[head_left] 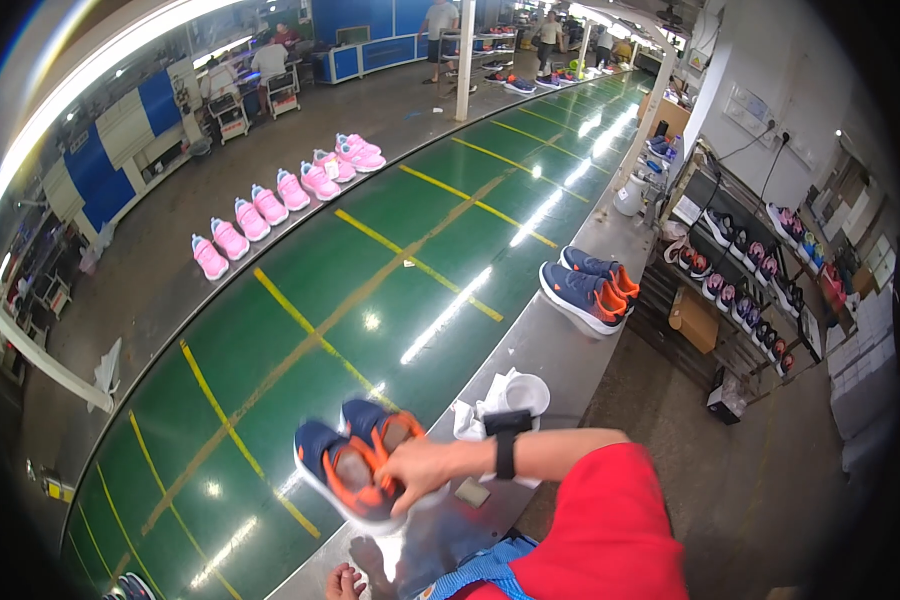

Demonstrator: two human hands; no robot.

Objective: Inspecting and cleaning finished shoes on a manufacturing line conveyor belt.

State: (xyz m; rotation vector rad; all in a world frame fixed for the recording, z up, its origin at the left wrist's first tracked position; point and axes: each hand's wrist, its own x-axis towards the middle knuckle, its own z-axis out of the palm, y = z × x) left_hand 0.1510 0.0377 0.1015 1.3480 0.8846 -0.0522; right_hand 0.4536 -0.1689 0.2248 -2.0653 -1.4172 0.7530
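Note:
My right hand (420,470) pinches the heel collars of a pair of navy sneakers (320,450) with orange linings, holding the two side by side. They are slightly blurred, over the border between the green conveyor belt (360,300) and the metal ledge (530,370). Near the lower edge, partly cut off, my left hand (345,582) has loosely bent fingers, and I see nothing in it. Close to my right wrist, a white cup (526,394) and a crumpled white cloth (467,420) rest on the ledge. A small flat beige block (473,492) lies just below my right forearm.
Another navy and orange pair (590,290) stands farther along the ledge. Several pink sneakers (269,204) line the belt's far side. To the right, a rack (740,270) holds many shoes. A post (465,60) rises beyond the belt, and people work in the background.

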